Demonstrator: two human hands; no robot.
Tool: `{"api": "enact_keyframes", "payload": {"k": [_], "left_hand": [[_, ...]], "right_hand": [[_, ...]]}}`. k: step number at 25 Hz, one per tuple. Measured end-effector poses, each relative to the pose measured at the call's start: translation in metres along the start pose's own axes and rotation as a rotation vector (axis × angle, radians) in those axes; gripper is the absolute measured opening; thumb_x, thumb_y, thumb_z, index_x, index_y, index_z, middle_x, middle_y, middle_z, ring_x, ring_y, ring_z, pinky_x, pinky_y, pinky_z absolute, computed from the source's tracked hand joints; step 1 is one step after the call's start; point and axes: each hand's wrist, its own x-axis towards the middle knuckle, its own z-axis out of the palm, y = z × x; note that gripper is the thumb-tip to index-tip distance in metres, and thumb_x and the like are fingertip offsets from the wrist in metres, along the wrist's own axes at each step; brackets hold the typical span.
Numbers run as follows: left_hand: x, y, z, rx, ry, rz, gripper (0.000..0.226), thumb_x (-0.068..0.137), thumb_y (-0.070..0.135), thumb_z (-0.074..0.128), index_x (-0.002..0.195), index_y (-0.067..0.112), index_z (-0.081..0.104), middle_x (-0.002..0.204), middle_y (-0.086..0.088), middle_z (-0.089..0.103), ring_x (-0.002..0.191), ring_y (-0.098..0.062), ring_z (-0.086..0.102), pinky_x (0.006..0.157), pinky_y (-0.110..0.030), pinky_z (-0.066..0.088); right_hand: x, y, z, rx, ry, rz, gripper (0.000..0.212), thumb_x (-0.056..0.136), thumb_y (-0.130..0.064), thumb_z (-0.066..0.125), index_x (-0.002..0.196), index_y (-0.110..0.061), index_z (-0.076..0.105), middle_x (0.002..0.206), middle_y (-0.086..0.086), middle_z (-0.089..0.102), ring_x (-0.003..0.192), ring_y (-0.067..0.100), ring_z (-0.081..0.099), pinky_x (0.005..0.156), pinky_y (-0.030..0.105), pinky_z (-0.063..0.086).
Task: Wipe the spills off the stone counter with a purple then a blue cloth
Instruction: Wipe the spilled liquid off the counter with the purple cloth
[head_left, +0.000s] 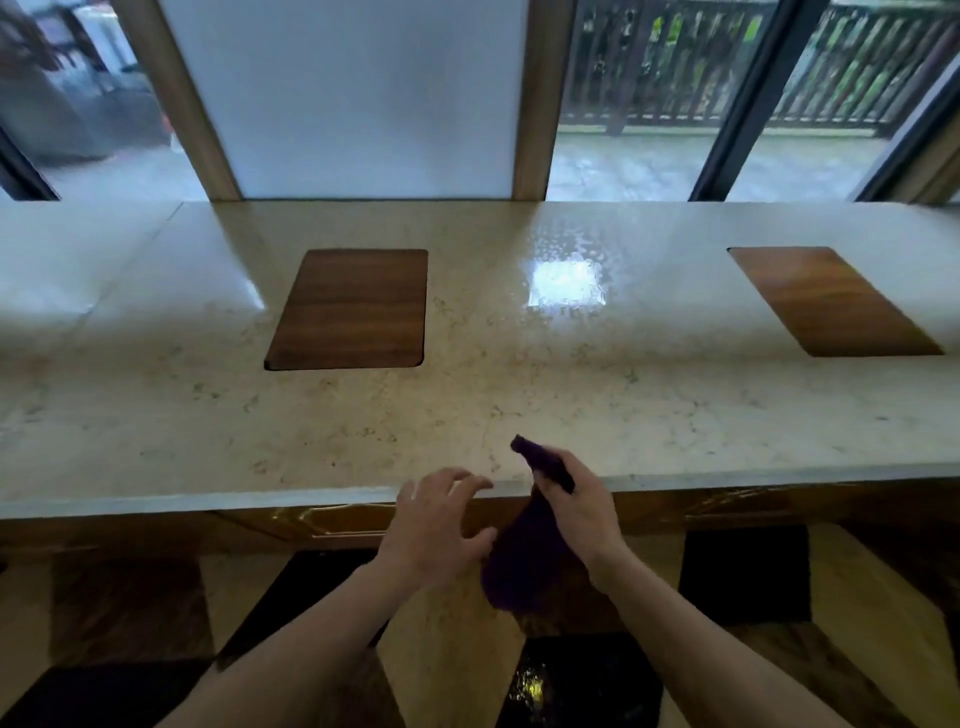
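Here, right hand (582, 512) clamped on purple cloth (524, 566) below stone counter (363, 415) edge; left hand (434, 530) open, fingers spread, beside cloth; wet spill (566, 275) well beyond.

The long stone counter (623, 395) had two brown wood squares (350, 309) (831, 301) set in it, and a wet, shiny patch (566, 275) between them.

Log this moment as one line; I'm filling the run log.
stage: pre-wipe | right hand: holds purple cloth | left hand: open, beside cloth | spill: untouched on counter | blue cloth: unseen
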Motion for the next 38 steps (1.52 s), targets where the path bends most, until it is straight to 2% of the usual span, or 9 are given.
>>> {"api": "enact_keyframes", "payload": {"k": [5,9,12,16,20,24,29,35,38], "left_hand": [[-0.005,0.112,-0.009,-0.215,0.002,0.062,0.078,0.079,0.073,0.061,0.144,0.041,0.033,0.140,0.018,0.050,0.127,-0.007,0.044,0.116,-0.045,0.025],[0.018,0.177,-0.023,-0.313,0.093,0.081,0.047,0.084,0.043,0.064,0.129,0.036,0.051,0.118,0.015,0.066,0.114,-0.010,0.059,0.111,-0.054,0.035],[0.041,0.235,-0.037,-0.376,0.124,0.136,0.027,0.078,0.029,0.057,0.103,0.028,0.063,0.098,0.008,0.068,0.095,-0.016,0.065,0.088,-0.040,0.054],[0.075,0.327,-0.042,-0.418,0.136,0.256,0.020,0.090,0.005,0.057,0.105,0.015,0.065,0.097,0.002,0.061,0.089,-0.017,0.059,0.067,-0.013,0.042],[0.099,0.425,-0.028,-0.591,0.080,0.340,0.025,0.094,0.002,0.051,0.104,0.022,0.062,0.096,0.007,0.058,0.088,-0.019,0.057,0.066,-0.023,0.044],[0.126,0.503,-0.008,-0.707,0.005,0.387,0.025,0.097,0.005,0.048,0.110,0.022,0.060,0.110,-0.003,0.060,0.102,-0.028,0.061,0.073,-0.029,0.053],[0.156,0.583,0.015,-0.712,-0.070,0.512,0.035,0.093,0.000,0.050,0.094,0.034,0.060,0.106,0.003,0.061,0.109,-0.024,0.056,0.095,-0.045,0.053],[0.237,0.660,0.035,-0.631,-0.211,0.638,0.030,0.100,0.003,0.044,0.106,0.029,0.059,0.114,0.000,0.062,0.107,-0.022,0.059,0.087,-0.034,0.055],[0.278,0.702,0.043,-0.642,-0.284,0.699,0.029,0.101,0.002,0.044,0.101,0.028,0.059,0.109,-0.002,0.063,0.103,-0.025,0.061,0.081,-0.035,0.055]], "right_hand": [[-0.020,-0.041,-0.067,0.283,0.234,0.061,0.024,0.101,-0.027,0.057,0.123,-0.035,0.059,0.107,-0.004,0.065,0.099,0.018,0.061,0.083,0.031,0.053],[-0.028,-0.057,-0.136,0.326,0.285,0.057,0.059,0.098,-0.020,0.062,0.148,-0.042,0.041,0.124,-0.001,0.061,0.105,0.022,0.062,0.090,0.041,0.056],[-0.035,-0.051,-0.216,0.218,0.222,-0.019,0.088,0.094,-0.010,0.063,0.148,-0.061,0.017,0.129,-0.003,0.048,0.110,0.025,0.058,0.086,0.047,0.059],[-0.062,-0.037,-0.318,0.279,0.186,-0.043,0.054,0.096,0.000,0.059,0.135,-0.037,0.052,0.128,0.006,0.051,0.102,0.019,0.061,0.070,0.037,0.063],[-0.094,-0.020,-0.413,0.301,0.262,-0.039,0.034,0.089,-0.009,0.072,0.122,-0.017,0.065,0.118,0.013,0.065,0.102,0.024,0.069,0.081,0.038,0.062],[-0.117,0.003,-0.484,-0.014,0.443,-0.032,0.033,0.084,-0.011,0.078,0.112,-0.023,0.065,0.102,-0.010,0.068,0.096,0.005,0.065,0.070,0.012,0.050],[-0.119,0.033,-0.553,-0.083,0.693,0.072,0.019,0.087,-0.021,0.075,0.104,-0.027,0.069,0.093,-0.010,0.070,0.092,0.009,0.066,0.075,0.023,0.050],[-0.081,0.053,-0.641,-0.211,0.915,0.163,0.030,0.080,-0.028,0.082,0.109,-0.021,0.074,0.126,-0.007,0.051,0.108,0.009,0.053,0.093,0.027,0.048],[-0.062,0.056,-0.682,-0.130,0.949,0.213,0.025,0.081,-0.027,0.081,0.106,-0.026,0.075,0.101,-0.005,0.073,0.093,0.017,0.069,0.089,0.043,0.058]]}}
